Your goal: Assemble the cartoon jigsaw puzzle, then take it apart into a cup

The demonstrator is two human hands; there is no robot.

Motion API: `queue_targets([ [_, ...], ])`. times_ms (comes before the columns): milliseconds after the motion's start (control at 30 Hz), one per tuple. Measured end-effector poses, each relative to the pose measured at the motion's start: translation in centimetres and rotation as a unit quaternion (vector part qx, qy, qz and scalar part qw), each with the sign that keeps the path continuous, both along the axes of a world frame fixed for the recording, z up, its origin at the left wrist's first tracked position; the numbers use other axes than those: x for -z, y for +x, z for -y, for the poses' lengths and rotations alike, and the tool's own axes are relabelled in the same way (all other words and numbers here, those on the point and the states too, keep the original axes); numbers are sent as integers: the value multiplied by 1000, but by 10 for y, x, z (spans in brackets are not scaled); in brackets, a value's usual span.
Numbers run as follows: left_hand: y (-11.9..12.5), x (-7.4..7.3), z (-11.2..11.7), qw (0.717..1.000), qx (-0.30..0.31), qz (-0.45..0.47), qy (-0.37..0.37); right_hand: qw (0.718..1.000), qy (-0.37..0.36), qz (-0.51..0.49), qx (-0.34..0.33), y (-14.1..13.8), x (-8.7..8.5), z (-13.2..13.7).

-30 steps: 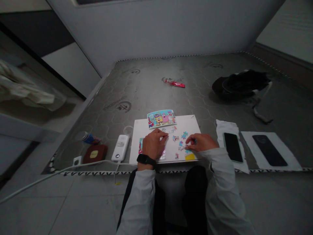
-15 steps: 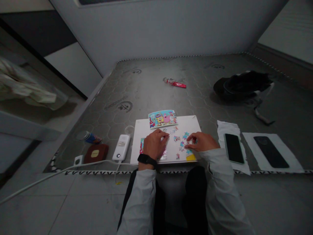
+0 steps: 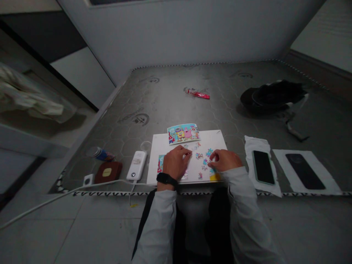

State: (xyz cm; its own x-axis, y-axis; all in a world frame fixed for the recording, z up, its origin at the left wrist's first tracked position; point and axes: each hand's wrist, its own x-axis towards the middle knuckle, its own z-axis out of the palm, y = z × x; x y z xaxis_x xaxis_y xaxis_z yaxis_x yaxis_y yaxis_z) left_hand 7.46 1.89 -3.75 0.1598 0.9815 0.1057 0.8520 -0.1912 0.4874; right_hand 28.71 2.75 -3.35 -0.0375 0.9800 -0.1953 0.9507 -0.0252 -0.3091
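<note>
The left hand (image 3: 175, 161) partly hides the colourful puzzle (image 3: 160, 164).

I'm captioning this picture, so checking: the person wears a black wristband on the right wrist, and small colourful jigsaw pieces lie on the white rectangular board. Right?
One slip: the head view shows the black wristband at the left hand, on the left wrist. Small colourful jigsaw pieces do lie on the white rectangular board.

A: Where are the loose jigsaw pieces (image 3: 209, 151)?

B: Right of lower centre, lying flat and scattered: small, tabbed, turquoise or multicoloured.

A: And the larger puzzle section (image 3: 160, 164)?

B: Left of lower centre, flat, partly hidden; its exposed left end shows turquoise and red.
</note>
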Motion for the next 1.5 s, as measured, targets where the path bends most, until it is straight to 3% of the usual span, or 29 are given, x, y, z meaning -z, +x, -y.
queue_targets([
  [333,12,6,1,995,87,-51,-24,992,9,-114,-45,-6,4,0],
  [700,0,7,-1,995,73,-56,-24,982,10,-186,-44,-13,-4,-2],
  [867,-7,4,-3,996,62,-50,-37,977,8,-204,-55,-29,6,-1],
  [1033,-8,5,-4,996,60,-52,-32,983,11,-173,-67,-39,14,-1],
  [1300,-7,3,-3,995,70,-57,-32,987,25,-33,-155,-43,-2,-2],
  [1500,-7,2,-3,995,65,-62,-33,987,34,-18,-153,-47,-3,-2],
])
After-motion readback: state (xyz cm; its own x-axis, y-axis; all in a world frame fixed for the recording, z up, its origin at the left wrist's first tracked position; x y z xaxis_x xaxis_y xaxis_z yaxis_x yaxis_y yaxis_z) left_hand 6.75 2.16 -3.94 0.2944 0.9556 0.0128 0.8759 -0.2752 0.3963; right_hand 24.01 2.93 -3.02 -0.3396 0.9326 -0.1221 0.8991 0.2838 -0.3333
